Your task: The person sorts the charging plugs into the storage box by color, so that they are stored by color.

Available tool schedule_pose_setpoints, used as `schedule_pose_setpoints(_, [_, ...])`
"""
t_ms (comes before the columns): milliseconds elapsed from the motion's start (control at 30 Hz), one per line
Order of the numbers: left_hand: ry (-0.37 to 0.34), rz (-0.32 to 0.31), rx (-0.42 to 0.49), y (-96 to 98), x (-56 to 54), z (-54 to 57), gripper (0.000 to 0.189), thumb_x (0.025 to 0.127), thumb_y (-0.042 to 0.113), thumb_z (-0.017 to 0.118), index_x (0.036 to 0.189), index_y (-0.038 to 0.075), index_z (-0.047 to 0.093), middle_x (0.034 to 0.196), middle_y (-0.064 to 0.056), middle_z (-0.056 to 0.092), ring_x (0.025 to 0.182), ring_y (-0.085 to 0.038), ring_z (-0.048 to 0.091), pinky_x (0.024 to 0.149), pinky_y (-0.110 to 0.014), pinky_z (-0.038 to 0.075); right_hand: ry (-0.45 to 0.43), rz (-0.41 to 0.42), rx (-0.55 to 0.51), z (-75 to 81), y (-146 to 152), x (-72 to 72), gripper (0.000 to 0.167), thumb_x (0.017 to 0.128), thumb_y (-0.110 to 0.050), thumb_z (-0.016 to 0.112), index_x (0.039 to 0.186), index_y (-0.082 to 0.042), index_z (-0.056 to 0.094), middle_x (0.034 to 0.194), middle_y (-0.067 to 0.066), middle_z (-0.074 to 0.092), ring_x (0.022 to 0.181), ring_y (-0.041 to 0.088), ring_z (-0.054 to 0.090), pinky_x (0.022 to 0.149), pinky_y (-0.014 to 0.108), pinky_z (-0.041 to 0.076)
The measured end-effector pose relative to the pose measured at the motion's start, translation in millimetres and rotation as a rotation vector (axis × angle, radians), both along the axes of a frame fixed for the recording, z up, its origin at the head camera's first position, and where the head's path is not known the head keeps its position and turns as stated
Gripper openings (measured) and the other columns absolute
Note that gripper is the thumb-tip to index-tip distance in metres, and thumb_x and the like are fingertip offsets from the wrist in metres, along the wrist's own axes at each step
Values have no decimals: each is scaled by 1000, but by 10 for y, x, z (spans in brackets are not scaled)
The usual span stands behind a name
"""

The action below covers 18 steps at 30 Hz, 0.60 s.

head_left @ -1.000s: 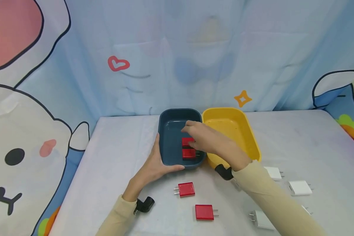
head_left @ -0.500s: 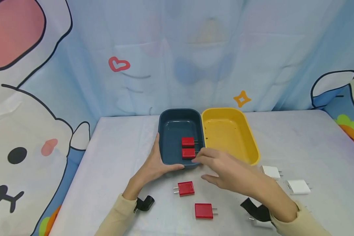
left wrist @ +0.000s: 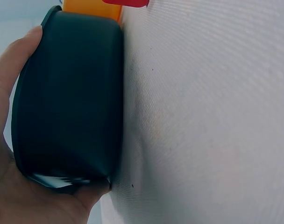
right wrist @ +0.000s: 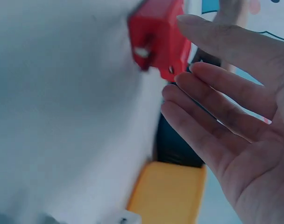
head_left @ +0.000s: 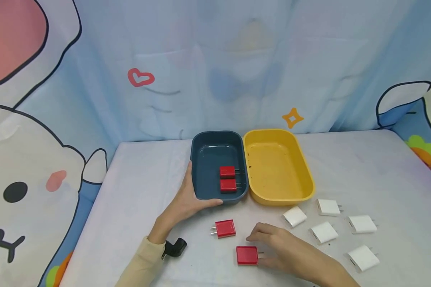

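Note:
My left hand point(head_left: 184, 197) holds the near left corner of a dark blue plastic box point(head_left: 219, 141), thumb along its front and fingers up its left side. In the left wrist view the hand clasps the box's outer wall point(left wrist: 72, 93). Two red charger plugs point(head_left: 228, 185) lie inside the box, prongs to the right. On the cloth in front lie a red charger plug point(head_left: 225, 229) and a nearer red charger plug point(head_left: 246, 255). My right hand point(head_left: 287, 253) is at the prong end of the nearer one. Its fingers point(right wrist: 216, 102) are extended and hold nothing.
A yellow plastic box point(head_left: 278, 167) stands against the blue box's right side. Several white charger plugs point(head_left: 362, 224) are scattered on the right of the white cloth point(head_left: 362, 171). A printed curtain point(head_left: 208, 59) hangs behind the table.
My right hand has come out of the blue box and moved down and toward me to the nearer red charger plug. My left hand stays on the blue box.

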State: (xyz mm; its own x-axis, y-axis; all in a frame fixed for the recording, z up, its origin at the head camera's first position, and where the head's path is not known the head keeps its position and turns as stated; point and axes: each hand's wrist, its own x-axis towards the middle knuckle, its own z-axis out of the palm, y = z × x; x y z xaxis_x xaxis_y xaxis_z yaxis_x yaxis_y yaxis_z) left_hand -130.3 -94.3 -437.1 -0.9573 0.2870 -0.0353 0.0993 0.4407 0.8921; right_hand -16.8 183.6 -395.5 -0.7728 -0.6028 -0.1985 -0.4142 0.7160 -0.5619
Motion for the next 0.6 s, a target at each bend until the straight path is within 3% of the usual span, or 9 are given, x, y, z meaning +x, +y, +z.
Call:
schedule_pose_setpoints(267, [3, -4, -4, -5, 0, 9, 135, 78, 39, 90, 168, 13, -8, 176, -7, 3, 159, -32, 13, 123, -62, 26, -82, -38, 1, -133, -85, 100, 45, 83, -19, 90, 125, -13, 75, 115, -3, 67, 93, 8, 61, 82, 26, 62])
schedule_pose_setpoints(500, [-1, -1, -12, -5, 4, 9, 135, 78, 40, 91, 168, 14, -7, 176, -8, 3, 159, -32, 13, 123, -61, 26, 34, 30, 35, -166, -171, 120, 43, 84, -19, 90, 123, -12, 76, 112, -4, 65, 95, 8, 59, 83, 25, 61])
schedule_pose_setpoints(600, [-4, 1, -17, -9, 7, 11, 136, 78, 41, 91, 168, 14, -7, 176, -8, 4, 159, -32, 14, 123, -61, 26, 46, 50, 49, -176, -220, 116, 43, 84, -20, 90, 123, -12, 76, 112, -4, 65, 96, 8, 58, 84, 24, 60])
